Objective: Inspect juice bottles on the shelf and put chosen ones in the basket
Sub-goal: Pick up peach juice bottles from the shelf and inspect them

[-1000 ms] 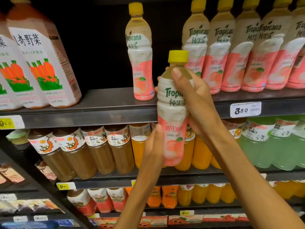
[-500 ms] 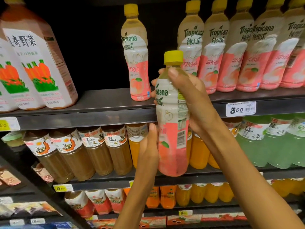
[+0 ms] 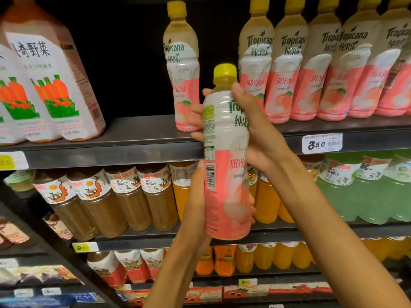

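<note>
A pink-and-white Tropicana peach juice bottle [image 3: 224, 156] with a yellow cap is held upright in front of the shelves. My right hand [image 3: 255, 130] grips its upper half, thumb near the neck and fingertips showing past the bottle's left side. My left hand [image 3: 196, 210] holds the lower half from the left, thumb up along the label beside the barcode. The label's barcode and small print face me. One matching bottle [image 3: 182, 70] stands alone on the top shelf [image 3: 138, 138], and a row of the same bottles [image 3: 311, 70] stands to the right. No basket is in view.
Large carrot-juice cartons [image 3: 49, 74] stand at top left. The middle shelf holds brown juice bottles [image 3: 124, 196], orange ones [image 3: 266, 201] and green ones [image 3: 364, 190]. A 3.50 price tag [image 3: 321, 143] hangs on the top shelf edge. Lower shelves hold more orange bottles and packets.
The bottle has been turned about its upright axis: the label front gave way to the barcode side, and now barcode and part of the front show. Both hands stayed on it.
</note>
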{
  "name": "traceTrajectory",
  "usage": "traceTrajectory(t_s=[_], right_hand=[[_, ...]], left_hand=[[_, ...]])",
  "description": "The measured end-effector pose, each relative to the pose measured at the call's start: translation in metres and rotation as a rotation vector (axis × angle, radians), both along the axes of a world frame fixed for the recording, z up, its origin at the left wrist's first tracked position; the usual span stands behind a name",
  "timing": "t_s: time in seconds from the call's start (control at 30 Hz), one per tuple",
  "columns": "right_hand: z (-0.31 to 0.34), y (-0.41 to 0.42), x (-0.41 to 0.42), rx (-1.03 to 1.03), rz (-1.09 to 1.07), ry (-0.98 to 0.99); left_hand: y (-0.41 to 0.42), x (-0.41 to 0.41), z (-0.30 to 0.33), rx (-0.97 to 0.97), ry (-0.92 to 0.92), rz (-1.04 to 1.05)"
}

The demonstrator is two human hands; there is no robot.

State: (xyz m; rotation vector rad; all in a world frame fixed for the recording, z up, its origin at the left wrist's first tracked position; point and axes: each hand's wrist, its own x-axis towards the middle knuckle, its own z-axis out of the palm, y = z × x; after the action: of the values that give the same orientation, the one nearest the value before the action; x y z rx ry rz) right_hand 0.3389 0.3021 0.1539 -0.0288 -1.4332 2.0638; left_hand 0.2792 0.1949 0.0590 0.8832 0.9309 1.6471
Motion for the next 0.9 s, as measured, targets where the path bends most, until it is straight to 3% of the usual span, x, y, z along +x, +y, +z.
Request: traceTrajectory(t_s=[0.17, 0.3, 0.43, 0.57, 0.7, 0.9], right_hand=[[-0.001, -0.002, 0.006, 0.138, -0.182, 0.026], [0.002, -0.006, 0.012, 0.274, -0.341, -0.012], [0.007, -0.005, 0.019, 0.236, -0.252, 0.008], [0.006, -0.001, 0.016, 0.161, -0.153, 0.035], [0.004, -0.002, 0.014, 0.203, -0.205, 0.095], [0.002, -0.007, 0.017, 0.437, -0.363, 0.175]], left_hand=[[0.001, -0.007, 0.005, -0.086, 0.222, 0.272], [0.004, 0.003, 0.01, 0.002, 0.353, 0.316], [0.005, 0.01, 0.01, 0.083, 0.317, 0.33], [0.005, 0.009, 0.01, 0.003, 0.28, 0.27], [0.008, 0.012, 0.006, 0.04, 0.301, 0.322], [0.011, 0.006, 0.006, 0.163, 0.639, 0.416]])
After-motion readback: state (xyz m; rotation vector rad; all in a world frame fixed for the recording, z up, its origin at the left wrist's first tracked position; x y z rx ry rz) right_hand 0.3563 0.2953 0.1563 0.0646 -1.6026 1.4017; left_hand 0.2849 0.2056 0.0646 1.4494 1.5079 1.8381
